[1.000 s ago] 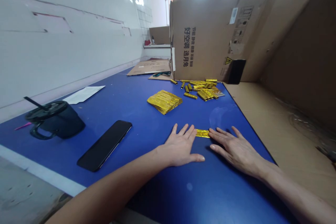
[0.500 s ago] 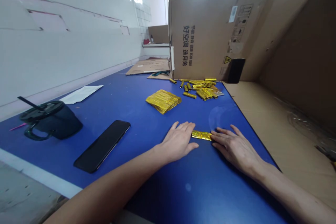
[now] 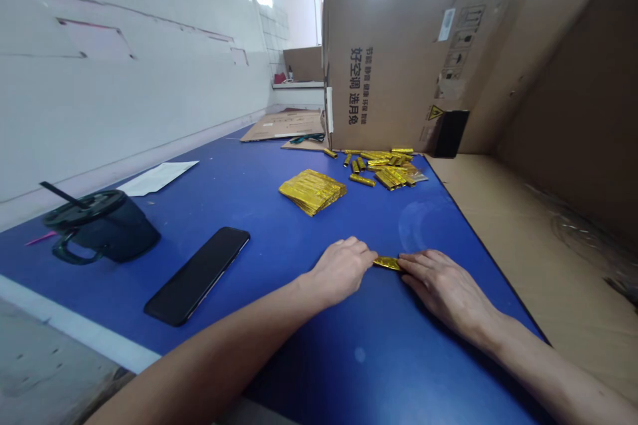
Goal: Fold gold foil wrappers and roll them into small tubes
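A narrow strip of gold foil (image 3: 387, 263) lies low over the blue table (image 3: 279, 352), between my two hands. My left hand (image 3: 345, 268) is closed, its fingertips pinching the strip's left end. At the other end, the bent fingers of my right hand (image 3: 441, 282) grip the foil. Both fingertip areas partly hide the strip's ends. Beyond my hands sits a fanned stack of flat gold foil pieces (image 3: 313, 191). Farther back and to the right, several small gold foil tubes (image 3: 391, 176) are heaped near the carton.
A black phone (image 3: 198, 276) and a dark lidded mug (image 3: 102, 226) with a straw stand on the left. White paper (image 3: 157, 178) lies by the wall. A big cardboard box (image 3: 399, 66) rises at the back, with flat cardboard (image 3: 284, 125) beside it. More cardboard (image 3: 478, 212) borders the table's right edge.
My left hand's spread fingers have curled into a pinch on the strip. My right fingers have drawn together and bent. The foil strip now looks narrower and slightly tilted.
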`<action>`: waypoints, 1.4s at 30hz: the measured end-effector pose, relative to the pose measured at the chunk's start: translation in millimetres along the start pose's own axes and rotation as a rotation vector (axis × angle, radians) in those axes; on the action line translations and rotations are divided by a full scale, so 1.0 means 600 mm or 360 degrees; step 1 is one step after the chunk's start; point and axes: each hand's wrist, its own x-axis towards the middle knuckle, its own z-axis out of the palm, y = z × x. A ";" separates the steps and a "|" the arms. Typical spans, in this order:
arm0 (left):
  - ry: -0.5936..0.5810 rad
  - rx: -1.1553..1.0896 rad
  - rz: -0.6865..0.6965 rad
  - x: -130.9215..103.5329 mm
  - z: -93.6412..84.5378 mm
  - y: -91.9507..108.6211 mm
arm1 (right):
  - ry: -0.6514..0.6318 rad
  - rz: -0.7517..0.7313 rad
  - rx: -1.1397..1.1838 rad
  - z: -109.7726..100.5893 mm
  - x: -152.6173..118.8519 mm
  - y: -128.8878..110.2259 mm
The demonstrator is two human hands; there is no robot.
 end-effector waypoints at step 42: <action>0.0059 -0.1208 -0.0367 -0.005 -0.029 0.040 | -0.0512 0.0603 0.1746 -0.022 -0.001 -0.040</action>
